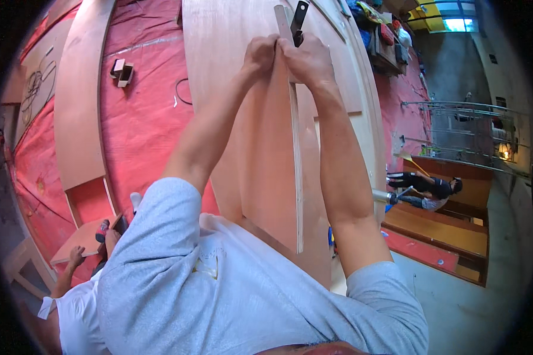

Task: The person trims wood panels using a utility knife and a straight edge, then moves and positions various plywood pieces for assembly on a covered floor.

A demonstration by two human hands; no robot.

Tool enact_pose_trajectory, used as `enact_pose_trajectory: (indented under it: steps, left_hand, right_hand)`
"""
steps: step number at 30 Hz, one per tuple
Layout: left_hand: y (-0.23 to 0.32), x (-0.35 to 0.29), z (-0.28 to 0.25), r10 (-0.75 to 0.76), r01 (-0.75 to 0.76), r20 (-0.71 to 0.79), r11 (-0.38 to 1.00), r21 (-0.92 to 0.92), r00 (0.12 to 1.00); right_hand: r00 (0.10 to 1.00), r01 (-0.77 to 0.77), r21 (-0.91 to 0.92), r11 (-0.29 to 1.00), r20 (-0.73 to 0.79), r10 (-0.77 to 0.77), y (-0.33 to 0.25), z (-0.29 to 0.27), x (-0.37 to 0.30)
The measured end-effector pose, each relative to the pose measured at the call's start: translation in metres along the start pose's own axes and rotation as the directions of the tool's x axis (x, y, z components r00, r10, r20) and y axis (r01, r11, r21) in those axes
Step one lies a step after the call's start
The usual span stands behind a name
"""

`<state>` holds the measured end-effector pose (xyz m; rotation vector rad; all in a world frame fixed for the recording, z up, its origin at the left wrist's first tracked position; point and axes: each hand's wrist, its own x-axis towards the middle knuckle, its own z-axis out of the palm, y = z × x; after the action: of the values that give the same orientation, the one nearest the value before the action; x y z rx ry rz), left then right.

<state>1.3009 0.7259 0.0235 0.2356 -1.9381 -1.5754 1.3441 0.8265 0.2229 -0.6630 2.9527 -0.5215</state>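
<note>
A plywood panel stands on edge in front of me, its pale layered edge running away from my body. Both arms stretch out to its far part. My left hand is closed on the panel's upper edge, fingertips meeting those of the other hand. Curled over the same edge, my right hand is closed, and a black flat-handled tool with a hole at its end sticks up from it. The tool's lower part is hidden. A narrow light strip of edge shows beyond my fingers.
Larger plywood sheets lie beneath the panel. At left, a co-worker's hand rests near a board, beside a drill. A small open box lies on red sheeting. Another person works by brown cabinets at right.
</note>
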Motion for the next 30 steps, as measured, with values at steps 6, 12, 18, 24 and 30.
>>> enact_pose_trajectory:
  steps: [6, 12, 18, 24, 30]
  left_hand:
    - [-0.049, 0.015, 0.024, 0.196, -0.197, -0.070, 0.980, -0.005, 0.978]
    - [-0.055, 0.018, 0.022, 0.052, -0.065, -0.104, 0.990, -0.126, 0.993]
    - [-0.039, 0.018, 0.029, 0.142, -0.129, -0.078, 0.980, 0.152, 0.987]
    - [0.005, 0.017, 0.029, -0.291, 0.297, 0.060, 0.936, -0.188, 0.955]
    - [0.019, 0.010, 0.028, -0.256, 0.258, 0.039, 0.940, -0.225, 0.966]
  right_hand:
    - [0.998, -0.012, 0.073, 0.997, -0.062, 0.016, 0.026, -0.005, -0.116]
    - [0.994, 0.032, 0.221, 0.975, -0.110, -0.007, 0.041, -0.036, -0.306]
    - [0.939, -0.344, 0.236, 0.909, 0.061, 0.340, 0.050, -0.070, -0.421]
    - [0.938, -0.151, 0.424, 0.893, -0.222, 0.264, 0.059, -0.062, -0.294]
    - [0.973, 0.071, 0.144, 0.987, -0.229, -0.036, 0.050, -0.022, -0.059]
